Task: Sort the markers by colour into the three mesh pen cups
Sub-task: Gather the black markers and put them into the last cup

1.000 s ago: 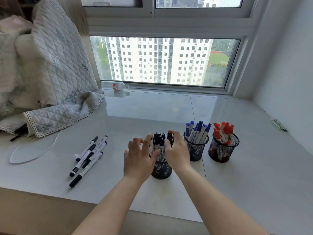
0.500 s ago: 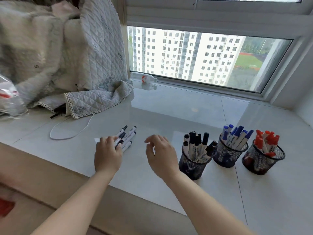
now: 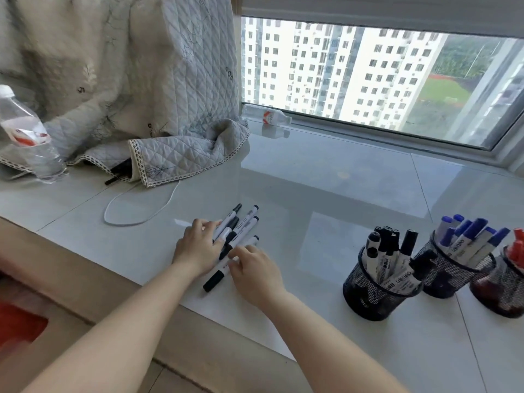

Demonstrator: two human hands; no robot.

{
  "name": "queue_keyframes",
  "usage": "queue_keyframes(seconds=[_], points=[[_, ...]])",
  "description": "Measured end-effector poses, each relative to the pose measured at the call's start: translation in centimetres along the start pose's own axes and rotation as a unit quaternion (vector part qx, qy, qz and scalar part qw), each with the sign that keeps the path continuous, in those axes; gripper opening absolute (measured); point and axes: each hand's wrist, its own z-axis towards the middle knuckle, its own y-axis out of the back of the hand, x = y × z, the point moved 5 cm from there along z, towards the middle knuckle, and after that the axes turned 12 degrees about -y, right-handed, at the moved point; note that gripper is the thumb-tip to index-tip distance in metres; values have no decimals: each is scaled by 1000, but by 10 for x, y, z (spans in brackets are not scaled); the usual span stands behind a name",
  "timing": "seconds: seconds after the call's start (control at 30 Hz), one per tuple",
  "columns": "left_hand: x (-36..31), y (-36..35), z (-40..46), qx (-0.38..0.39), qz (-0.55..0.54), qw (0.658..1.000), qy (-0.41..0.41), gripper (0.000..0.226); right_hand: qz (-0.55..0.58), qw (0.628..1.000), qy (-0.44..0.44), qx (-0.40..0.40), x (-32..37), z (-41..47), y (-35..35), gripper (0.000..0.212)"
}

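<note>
Left hand (image 3: 198,248): fingers laid flat on markers (image 3: 241,225).
Right hand (image 3: 253,268): pinching one.
Tip: bunch them, carry right to black cup (image 3: 377,290).

The red-marker cup (image 3: 507,290) is cut by the right edge; both hands' fingers (image 3: 209,226) hide parts of the loose black markers (image 3: 241,231).

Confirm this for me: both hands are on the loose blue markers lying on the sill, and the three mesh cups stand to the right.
One thing is wrong: the loose markers under the left hand and right hand have black caps, not blue, as the head view shows. The rest holds: they lie on the sill, and the three mesh cups stand to the right.
</note>
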Motion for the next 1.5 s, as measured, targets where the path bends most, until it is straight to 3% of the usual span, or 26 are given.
queue_keyframes(seconds=[0.2,0.4,0.67,0.87,1.1,1.23,1.5], points=[[2,-9,17,-20,44,999,-25,43,25,996,-61,-63,-27,20,14,22],[11,-10,38,-39,29,999,1,45,80,983,-161,-43,-34,53,16,26],[12,-21,60,3,66,997,28,77,25,975,-214,-50,-31,86,8,43],[8,-26,69,17,90,995,45,70,25,978,-193,-79,-30,83,11,53],[-1,-25,69,9,125,991,50,54,-66,969,-239,-21,-34,77,17,36],[-14,-27,50,-27,135,989,54,49,-55,965,-255,-17,-47,53,24,24],[-37,-29,-1,-53,130,990,28,23,-47,965,-256,-14,-64,-9,34,22]])
